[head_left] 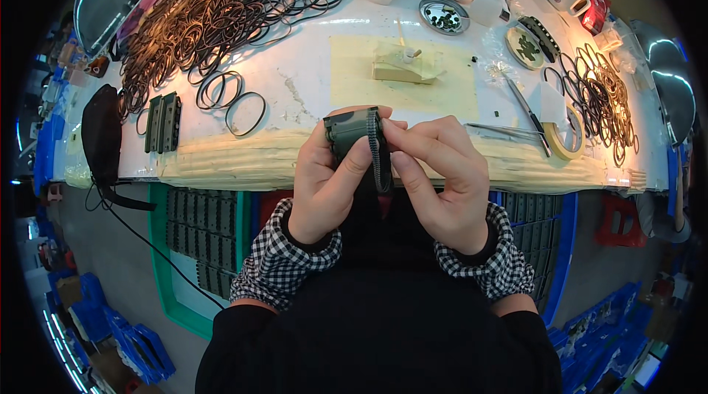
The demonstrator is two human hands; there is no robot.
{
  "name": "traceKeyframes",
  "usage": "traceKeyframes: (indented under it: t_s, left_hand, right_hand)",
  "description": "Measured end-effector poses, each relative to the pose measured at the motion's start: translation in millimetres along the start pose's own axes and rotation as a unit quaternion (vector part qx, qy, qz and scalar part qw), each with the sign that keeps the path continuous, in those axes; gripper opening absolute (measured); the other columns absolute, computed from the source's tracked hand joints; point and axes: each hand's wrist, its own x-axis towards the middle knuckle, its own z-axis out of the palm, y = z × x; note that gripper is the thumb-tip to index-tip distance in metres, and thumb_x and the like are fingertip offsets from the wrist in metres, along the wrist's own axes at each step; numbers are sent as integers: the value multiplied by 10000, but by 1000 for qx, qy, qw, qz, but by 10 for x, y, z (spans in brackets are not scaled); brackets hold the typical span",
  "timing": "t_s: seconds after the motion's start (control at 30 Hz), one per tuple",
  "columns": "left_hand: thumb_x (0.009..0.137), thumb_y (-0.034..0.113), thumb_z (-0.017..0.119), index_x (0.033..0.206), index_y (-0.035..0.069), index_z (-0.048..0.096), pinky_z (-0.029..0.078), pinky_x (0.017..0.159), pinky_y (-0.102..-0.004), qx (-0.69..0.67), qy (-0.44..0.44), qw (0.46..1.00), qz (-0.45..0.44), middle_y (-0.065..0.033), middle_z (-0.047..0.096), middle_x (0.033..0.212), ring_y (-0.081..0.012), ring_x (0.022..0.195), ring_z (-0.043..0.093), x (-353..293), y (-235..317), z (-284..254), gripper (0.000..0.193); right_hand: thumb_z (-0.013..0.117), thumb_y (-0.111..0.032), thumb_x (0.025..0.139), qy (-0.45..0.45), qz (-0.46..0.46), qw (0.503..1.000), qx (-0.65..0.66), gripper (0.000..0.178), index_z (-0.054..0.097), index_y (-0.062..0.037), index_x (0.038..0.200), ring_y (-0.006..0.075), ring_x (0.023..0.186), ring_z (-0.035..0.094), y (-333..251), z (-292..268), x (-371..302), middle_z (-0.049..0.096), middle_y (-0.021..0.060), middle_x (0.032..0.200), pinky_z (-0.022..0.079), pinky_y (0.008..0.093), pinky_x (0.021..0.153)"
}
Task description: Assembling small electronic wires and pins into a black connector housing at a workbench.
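Note:
Close in front of me, at the table's front edge, my left hand is closed around a dark green plastic part, its thumb pressing on the near face. A black ribbed band runs along the right side of this part. My right hand has its thumb and forefinger at that band, the fingertips pinched against its edge. Part of the green piece is covered by the left fingers. Two similar dark green parts lie side by side at the left of the table.
A large heap of black rubber rings covers the back left; a smaller one lies right. A pale block sits mid-table. Tweezers, a tape roll and a dish of small dark pieces lie right. Below are a teal tray and a blue tray.

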Motion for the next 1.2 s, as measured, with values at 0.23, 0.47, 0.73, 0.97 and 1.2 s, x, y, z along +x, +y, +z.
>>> traceKeyframes:
  t_s: [0.23,0.47,0.73,0.97,1.2]
  left_hand:
    - [936,28,559,1178,-37,516,508,846,-278,145,30,988,48,-119,607,1124,-146,980,604,50,135,87,254]
    - [865,-28,624,1076,-28,559,479,714,-270,401,-5,886,235,-114,593,962,-170,826,585,145,78,62,221]
    - [918,-2,572,1137,-32,529,486,821,-269,218,38,967,126,-105,603,1019,-151,927,591,68,44,119,225]
    - [966,64,523,1210,-29,501,491,876,-282,49,43,998,17,-105,597,1080,-144,985,585,49,91,189,263]
    - [940,137,517,1153,-28,537,497,844,-302,-99,38,994,-37,-114,620,980,-160,935,602,81,77,88,271]
  right_hand:
    - [687,-56,823,3,0,1000,25,134,695,-5,947,194,690,572,-10,-119,41,636,67,786,457,289,659]
    - [649,-70,876,-18,107,979,172,121,598,8,800,75,662,495,-88,-42,132,561,16,718,408,219,615]
    - [615,-35,877,-47,123,969,211,148,532,9,762,53,640,402,-14,28,61,487,-10,697,363,213,584]
    - [628,-26,840,-28,73,992,98,118,541,9,767,103,608,470,-29,28,89,496,41,674,386,250,562]
    - [672,-35,760,14,-43,996,-75,137,537,-42,744,234,586,498,-78,137,90,515,66,669,396,336,543]
